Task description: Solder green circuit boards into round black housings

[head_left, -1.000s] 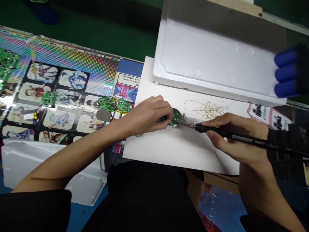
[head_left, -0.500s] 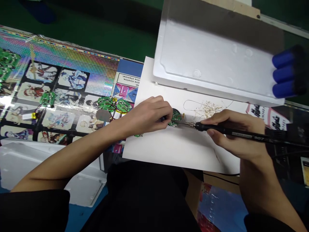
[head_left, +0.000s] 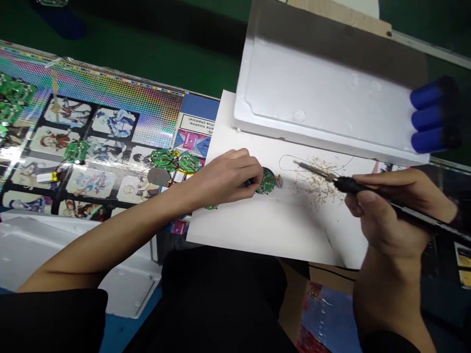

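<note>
My left hand [head_left: 237,175] is closed around the left side of a small round green circuit board [head_left: 268,181] in a dark rim, resting on the white sheet. Its fingers hide part of the board, and a small grey piece [head_left: 279,181] sticks out on the right. In my right hand [head_left: 399,211] is a black soldering iron [head_left: 348,185], gripped like a pen. The iron's metal tip points left, apart from the board, above brownish specks [head_left: 320,196] on the sheet. Near the tip a loop of thin wire [head_left: 280,159] lies on the paper.
A white foam tray [head_left: 294,128] stands beyond the sheet [head_left: 235,225], with blue cylinders [head_left: 429,120] at its right end. More green boards [head_left: 189,162], a battery [head_left: 47,177] and a grey disc [head_left: 158,176] lie on the picture-covered surface leftward. Another foam tray [head_left: 121,289] is lower left.
My right hand has drawn the soldering iron away from the board, to the right, and its tip has come off the board. The left hand stays in place on the board.
</note>
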### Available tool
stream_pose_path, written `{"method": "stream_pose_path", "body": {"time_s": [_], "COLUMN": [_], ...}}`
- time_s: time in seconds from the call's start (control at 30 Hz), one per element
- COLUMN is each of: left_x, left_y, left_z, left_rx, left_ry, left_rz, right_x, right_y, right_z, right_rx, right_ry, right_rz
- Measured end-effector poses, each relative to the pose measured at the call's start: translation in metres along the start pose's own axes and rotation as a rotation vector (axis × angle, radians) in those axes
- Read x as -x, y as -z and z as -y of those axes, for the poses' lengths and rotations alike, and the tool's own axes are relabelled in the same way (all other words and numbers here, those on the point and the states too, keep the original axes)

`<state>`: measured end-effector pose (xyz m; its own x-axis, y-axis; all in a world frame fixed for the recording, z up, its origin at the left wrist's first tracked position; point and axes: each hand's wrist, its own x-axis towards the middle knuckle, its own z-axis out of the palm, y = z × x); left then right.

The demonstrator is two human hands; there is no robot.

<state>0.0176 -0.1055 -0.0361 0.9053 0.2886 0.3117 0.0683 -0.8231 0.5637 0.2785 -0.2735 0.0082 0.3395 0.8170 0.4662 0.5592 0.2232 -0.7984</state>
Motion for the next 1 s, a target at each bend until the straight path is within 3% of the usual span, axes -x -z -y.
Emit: {"method": "stream_pose_path", "body": {"time_s": [0.07,0.23,0.47,0.6,0.83,1.0], "left_x": [0.0,0.0,0.0,0.0,0.0,0.001], "left_y": [-0.001,-0.001,0.001,0.0,-0.004,-0.006], "left_z": [0.0,0.0,0.0,0.001,-0.002,-0.001], "left_rx": [-0.005,0.003,0.017,0.022,0.004,-0.024], "left_ry": [-0.008,-0.006,-0.009,-0.033,-0.044,-0.045], "left_rz": [-0.009,-0.005,0.011,-0.022,-0.038,-0.007], "right_x": [0.006,0.024,0.039,0.039,0.031,0.032], "right_y": [-0.011,-0.047,-0.083,-0.088,-0.08,-0.086], "right_z": [0.008,0.014,-0.006,-0.01,-0.013,-0.006], "right_rx": [-0.053,-0.14,0.105,0.135,0.109,0.105], "right_ry": [-0.016,-0.092,0.178,0.158,0.104,0.12], "right_rz": [-0.067,-0.05,0.176,0.179,0.26,0.177]}}
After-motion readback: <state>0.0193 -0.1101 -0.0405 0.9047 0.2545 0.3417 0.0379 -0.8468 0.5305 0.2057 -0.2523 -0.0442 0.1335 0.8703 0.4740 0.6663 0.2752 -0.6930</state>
